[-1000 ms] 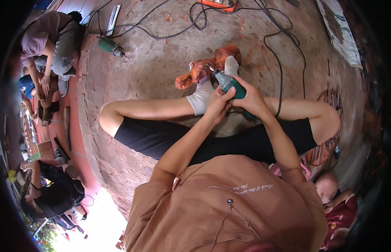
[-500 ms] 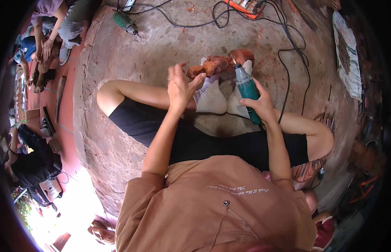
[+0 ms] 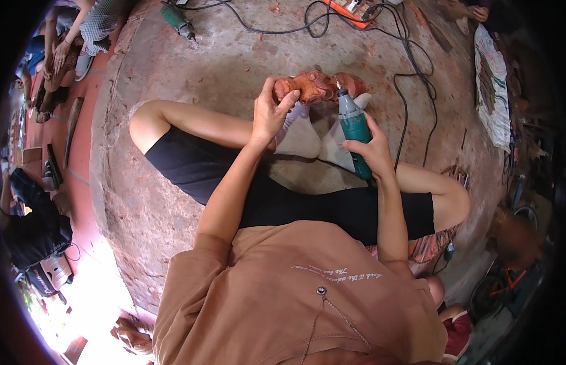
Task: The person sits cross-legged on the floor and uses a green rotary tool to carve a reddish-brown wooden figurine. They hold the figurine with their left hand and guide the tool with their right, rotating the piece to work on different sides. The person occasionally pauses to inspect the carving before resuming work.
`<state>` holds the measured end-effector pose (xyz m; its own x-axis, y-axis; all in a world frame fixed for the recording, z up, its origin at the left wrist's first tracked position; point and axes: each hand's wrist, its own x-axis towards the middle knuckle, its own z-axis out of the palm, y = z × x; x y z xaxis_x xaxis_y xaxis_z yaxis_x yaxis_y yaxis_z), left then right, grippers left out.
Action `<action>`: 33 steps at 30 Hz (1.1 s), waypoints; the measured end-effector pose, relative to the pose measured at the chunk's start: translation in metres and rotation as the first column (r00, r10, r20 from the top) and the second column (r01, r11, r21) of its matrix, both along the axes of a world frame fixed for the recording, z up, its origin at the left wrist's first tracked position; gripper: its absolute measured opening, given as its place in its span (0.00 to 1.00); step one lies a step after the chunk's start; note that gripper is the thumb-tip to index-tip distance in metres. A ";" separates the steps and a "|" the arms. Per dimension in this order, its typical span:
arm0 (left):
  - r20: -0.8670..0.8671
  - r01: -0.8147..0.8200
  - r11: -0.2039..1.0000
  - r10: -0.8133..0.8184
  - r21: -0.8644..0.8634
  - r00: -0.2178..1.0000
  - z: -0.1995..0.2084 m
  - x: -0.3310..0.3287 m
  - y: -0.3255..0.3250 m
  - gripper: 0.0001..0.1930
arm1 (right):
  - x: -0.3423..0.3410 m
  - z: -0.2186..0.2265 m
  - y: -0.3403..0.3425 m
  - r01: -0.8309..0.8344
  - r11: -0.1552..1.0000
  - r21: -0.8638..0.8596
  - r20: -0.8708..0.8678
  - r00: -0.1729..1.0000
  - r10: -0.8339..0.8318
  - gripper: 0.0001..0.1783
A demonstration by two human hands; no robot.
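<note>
A reddish-brown wood carving (image 3: 313, 87) lies crosswise at my feet, with a wider round part at its right end. My left hand (image 3: 270, 115) is closed on its left end, thumb on the near side and fingers curled behind. In my right hand (image 3: 377, 149) is a green rotary tool (image 3: 354, 126) with a grey nose. Its bit points away from me and stands close to the carving's right part; whether it touches the wood I cannot tell. Both feet, in white socks (image 3: 300, 137), are just below the carving, partly hidden by it and by the tool.
Another green rotary tool (image 3: 178, 23) lies on the floor at the far left. An orange power box (image 3: 350, 13) sits at the far edge, with black cables (image 3: 410, 73) looping down the right. Beyond them is a white sack (image 3: 493, 91). Other people work at the left.
My left hand, spread and raised beside the carving before, has moved onto its left end and closed there. The right hand keeps its grip on the rotary tool. The whole view has shifted slightly.
</note>
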<state>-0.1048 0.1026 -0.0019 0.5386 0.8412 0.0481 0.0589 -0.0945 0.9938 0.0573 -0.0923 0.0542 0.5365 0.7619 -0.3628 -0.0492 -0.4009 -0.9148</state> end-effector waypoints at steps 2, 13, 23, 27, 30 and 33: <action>-0.073 0.047 0.995 -0.041 0.087 0.996 0.015 -0.004 0.008 0.19 | -0.001 0.001 -0.002 0.005 1.000 0.013 0.015 1.000 -0.005 0.45; 0.109 0.228 0.928 -0.204 -0.296 0.973 -0.013 -0.036 0.053 0.25 | -0.005 0.001 0.001 -0.111 0.994 0.011 0.029 0.993 0.110 0.44; 0.048 -0.266 0.962 0.269 -0.057 0.962 -0.030 -0.025 0.051 0.20 | -0.016 0.009 0.007 -0.163 0.979 -0.122 0.208 0.960 0.186 0.45; 0.108 -0.546 0.820 0.535 0.172 0.838 -0.018 -0.036 0.023 0.15 | -0.017 0.012 0.008 -0.158 0.980 -0.121 0.316 0.930 0.189 0.45; 0.228 -0.229 0.937 0.292 -0.264 0.929 0.024 -0.035 -0.048 0.14 | -0.019 0.017 0.009 -0.175 0.976 -0.128 0.327 0.922 0.208 0.45; 0.161 0.077 0.745 0.041 -0.662 0.986 0.039 -0.015 -0.096 0.20 | -0.020 0.019 0.012 -0.196 0.970 -0.145 0.313 0.921 0.233 0.45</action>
